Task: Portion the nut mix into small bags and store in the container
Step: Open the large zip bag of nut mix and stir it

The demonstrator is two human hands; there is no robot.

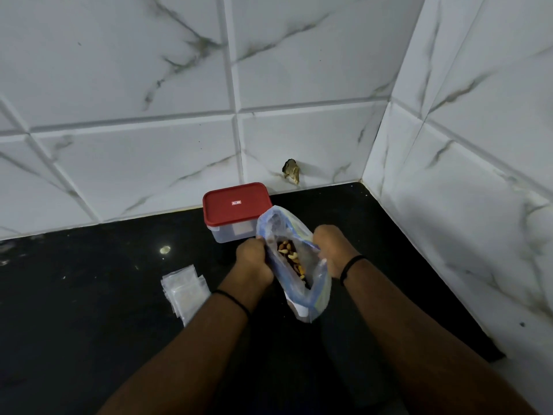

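Left hand, right hand grip zip bag mouth edges; film soft, slippery, nut mix shifts; hold near rim.

My 2 forearms are bare, with no sleeves reaching them. I wear a thin black band round my left wrist and another thin black band round my right wrist. My left hand and right hand are ungloved, without rings I can see.

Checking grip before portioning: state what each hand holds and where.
Both hold the big plastic bag of nut mix at its open mouth: left hand grips the left edge, right hand the right edge, spreading it open.
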